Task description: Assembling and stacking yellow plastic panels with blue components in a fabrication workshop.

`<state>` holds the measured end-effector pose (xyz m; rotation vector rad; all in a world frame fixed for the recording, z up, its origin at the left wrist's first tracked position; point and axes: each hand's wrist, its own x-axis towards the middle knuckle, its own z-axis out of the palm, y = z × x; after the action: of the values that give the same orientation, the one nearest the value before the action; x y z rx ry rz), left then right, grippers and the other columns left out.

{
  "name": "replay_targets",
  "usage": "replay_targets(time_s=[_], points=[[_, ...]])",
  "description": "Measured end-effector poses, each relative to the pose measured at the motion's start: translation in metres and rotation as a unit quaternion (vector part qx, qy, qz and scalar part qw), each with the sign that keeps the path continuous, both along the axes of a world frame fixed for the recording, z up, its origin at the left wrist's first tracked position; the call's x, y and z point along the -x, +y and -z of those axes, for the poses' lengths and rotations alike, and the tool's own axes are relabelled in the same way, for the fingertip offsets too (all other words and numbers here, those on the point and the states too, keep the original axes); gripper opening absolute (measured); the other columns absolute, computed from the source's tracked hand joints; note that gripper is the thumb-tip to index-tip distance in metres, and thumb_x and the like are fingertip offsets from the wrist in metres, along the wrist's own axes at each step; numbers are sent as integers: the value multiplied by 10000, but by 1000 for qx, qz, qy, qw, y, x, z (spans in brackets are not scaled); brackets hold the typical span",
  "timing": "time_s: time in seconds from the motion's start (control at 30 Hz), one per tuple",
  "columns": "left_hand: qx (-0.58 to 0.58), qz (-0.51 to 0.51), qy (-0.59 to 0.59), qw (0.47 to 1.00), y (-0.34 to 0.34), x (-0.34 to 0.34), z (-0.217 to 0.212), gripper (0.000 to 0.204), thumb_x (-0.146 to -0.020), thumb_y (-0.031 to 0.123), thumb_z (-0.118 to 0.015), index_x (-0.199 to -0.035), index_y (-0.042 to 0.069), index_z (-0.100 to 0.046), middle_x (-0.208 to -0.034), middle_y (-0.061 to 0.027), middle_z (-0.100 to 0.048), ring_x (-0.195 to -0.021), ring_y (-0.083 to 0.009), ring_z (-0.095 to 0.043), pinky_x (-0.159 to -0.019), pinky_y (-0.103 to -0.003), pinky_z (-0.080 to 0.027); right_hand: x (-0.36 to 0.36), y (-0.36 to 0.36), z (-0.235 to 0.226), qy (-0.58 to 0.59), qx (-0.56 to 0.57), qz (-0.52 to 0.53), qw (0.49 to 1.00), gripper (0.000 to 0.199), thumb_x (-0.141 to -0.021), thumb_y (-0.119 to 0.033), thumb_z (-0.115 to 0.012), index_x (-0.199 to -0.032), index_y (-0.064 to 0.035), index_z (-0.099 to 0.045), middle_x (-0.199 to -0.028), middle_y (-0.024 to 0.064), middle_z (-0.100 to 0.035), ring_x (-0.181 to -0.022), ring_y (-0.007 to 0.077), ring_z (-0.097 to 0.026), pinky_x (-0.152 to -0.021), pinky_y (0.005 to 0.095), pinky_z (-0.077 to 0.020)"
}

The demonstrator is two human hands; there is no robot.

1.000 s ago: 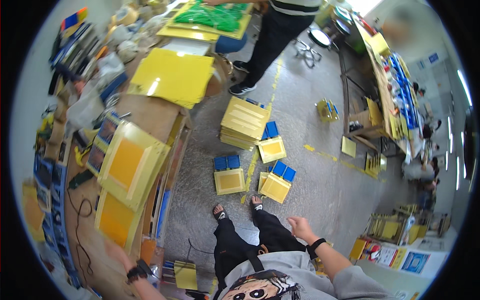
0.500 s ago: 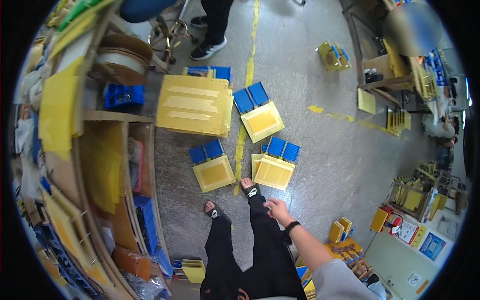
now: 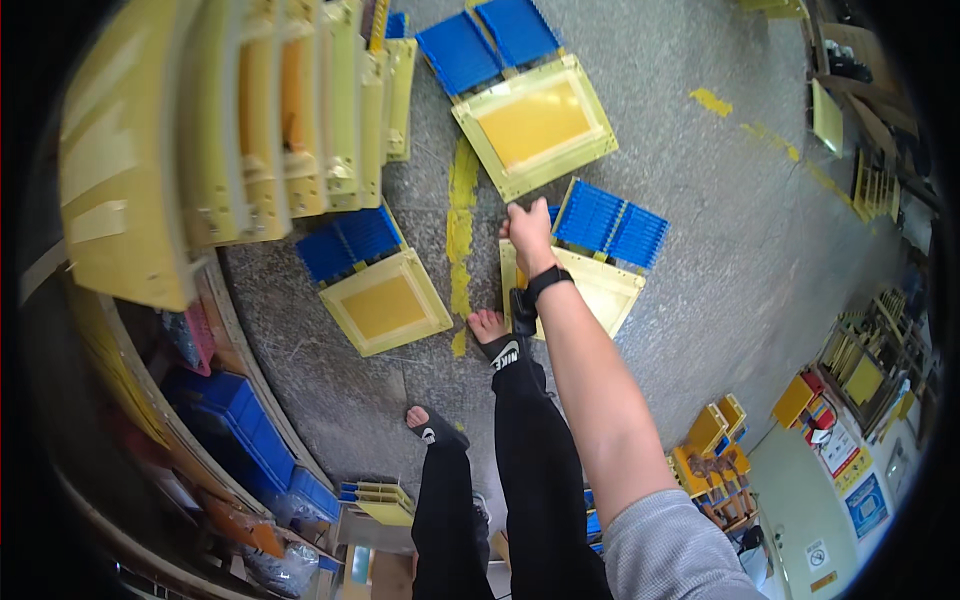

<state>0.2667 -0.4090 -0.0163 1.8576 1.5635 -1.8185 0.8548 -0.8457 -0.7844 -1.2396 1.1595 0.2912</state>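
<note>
My right hand [image 3: 527, 228] reaches forward over the floor, its fingers curled closed. It is at the near corner of a pale yellow frame with an amber panel [image 3: 537, 122], which has blue ribbed trays [image 3: 490, 42] at its far side. Whether the fingers grip that corner is hidden. Beneath my forearm lies a similar yellow frame [image 3: 605, 290], partly covered, with blue ribbed trays [image 3: 610, 222] beyond it. Another such frame [image 3: 385, 303] rests to the left, with its own blue trays [image 3: 348, 243]. My left hand is out of view.
A tall stack of yellow boards [image 3: 130, 150] rises close at the far left. Below it, a wooden shelf holds a blue bin [image 3: 225, 425]. My feet stand by a yellow floor line [image 3: 461, 220]. An orange rack [image 3: 712, 470] stands at the near right.
My right hand has moved forward, from beside my leg to the far frame's corner. The view has tipped and come closer, so the board stack looms larger at the left.
</note>
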Motion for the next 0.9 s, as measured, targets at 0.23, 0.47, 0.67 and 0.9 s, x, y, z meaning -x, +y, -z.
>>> replay_targets(time_s=[0.23, 0.47, 0.67, 0.9], points=[[63, 35, 25, 997, 6, -13, 1, 339, -975, 314, -572, -1119, 27, -681, -795, -122, -673, -809, -241, -628, -766, -396, -521, -18, -30, 37, -58, 27, 36, 997, 264, -863, 25, -573, -1075, -34, -427, -827, 90, -546, -581, 153, -562, -467, 292, -505], [110, 67, 4, 992, 9, -12, -8, 341, -977, 315, -568, -1130, 30, -676, -796, -127, -674, -809, -249, -632, -765, -397, -525, -37, -25, 2, -3, -18, 142, 990, 207, -850, -144, -723, -879, -26, -556, -753, 49, -559, -503, 141, -521, -412, 273, -446], [157, 102, -52, 981, 13, 1, 29, 344, -978, 316, -564, -1140, 32, -671, -798, -131, -674, -808, -255, -635, -764, -398, -528, -60, -61, -20, -63, -200, 124, 970, 243, -890, -279, -735, -942, -81, -605, -729, -24, -552, -473, 66, -393, -435, 250, -412], [223, 141, -97, 960, 22, 11, 33, 347, -979, 317, -559, -1151, 35, -666, -799, -135, -675, -808, -263, -640, -764, -400, -532, -75, -117, -129, -161, -165, 202, 952, 95, -911, -141, -681, -955, -80, -623, -759, -36, -617, -482, 23, -428, -449, 192, -349]])
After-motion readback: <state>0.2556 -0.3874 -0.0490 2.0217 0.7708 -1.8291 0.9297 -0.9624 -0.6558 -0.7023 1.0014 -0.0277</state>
